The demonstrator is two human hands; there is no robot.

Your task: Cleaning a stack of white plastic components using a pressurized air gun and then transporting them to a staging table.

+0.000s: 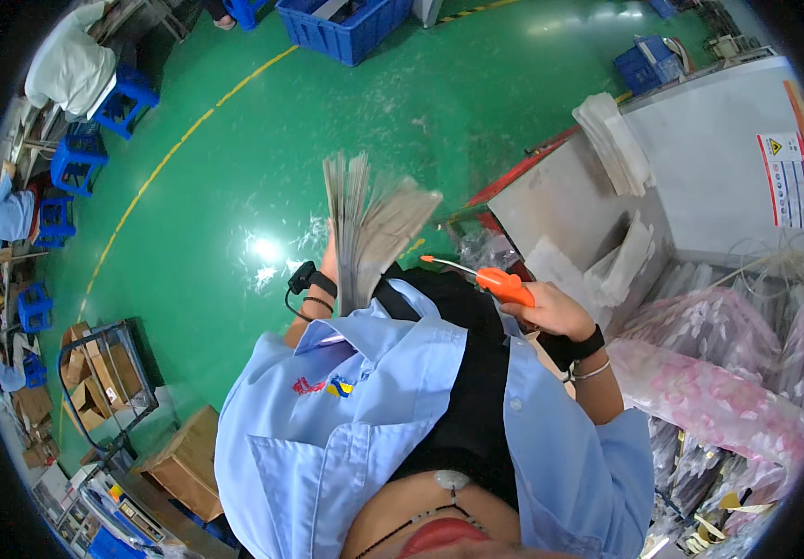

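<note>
My left hand [330, 259] shows only in part behind a thick bundle of thin grey sheets [355, 247]. It grips the bundle, which stands upright in front of my chest. The sheets fan apart at the top and lean to the right, slightly blurred. My right hand [556, 312] is closed round an orange-handled tool [504, 285]. Its thin pale shaft points left toward the sheets and ends in a small orange tip, apart from them. The tool's exact kind is unclear.
To the right stands a pale-walled machine [719, 158] with white cloths [611, 140] over its edge. Pink-patterned plastic wrap [719, 382] covers bundles near my right elbow. A blue crate [346, 28] lies ahead; blue stools [75, 163], a cart with cartons [108, 382] and seated people are at left.
</note>
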